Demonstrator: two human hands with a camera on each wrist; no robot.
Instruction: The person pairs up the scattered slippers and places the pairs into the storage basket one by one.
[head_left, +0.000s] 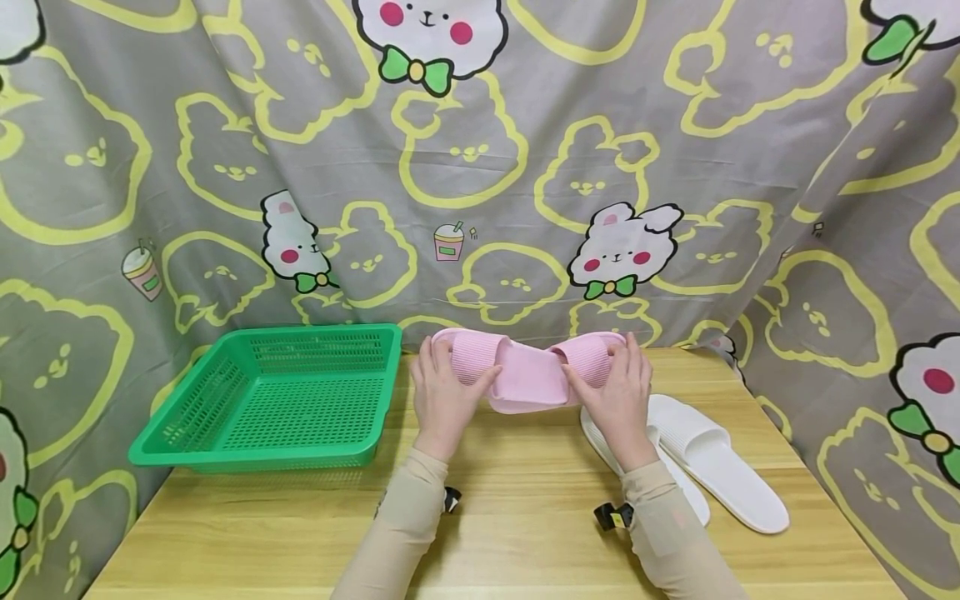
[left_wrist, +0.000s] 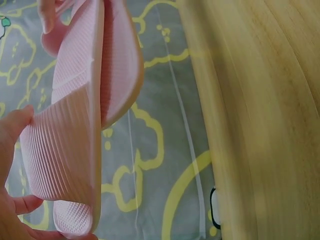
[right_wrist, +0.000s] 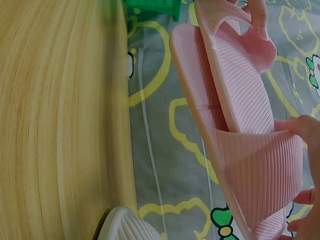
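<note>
Two pink slippers are held up above the table's far part, their straps at opposite ends and their heel parts overlapping in the middle. My left hand (head_left: pixel 447 396) grips the left pink slipper (head_left: pixel 474 354) at its ribbed strap end, thumb on the strap's edge. At the other end my right hand (head_left: pixel 617 400) pinches the right pink slipper (head_left: pixel 591 358) the same way. In the left wrist view the left hand's fingers (left_wrist: pixel 15 125) lie around the strap and toe. The right wrist view shows the ribbed strap (right_wrist: pixel 260 170) beside the right thumb.
A green plastic basket (head_left: pixel 255 457) with perforated walls stands on the wooden table (head_left: pixel 517 517) at the left. Two white slippers (head_left: pixel 738 483) lie at the right, one partly hidden by my right forearm. A patterned grey curtain (head_left: pixel 480 183) hangs behind.
</note>
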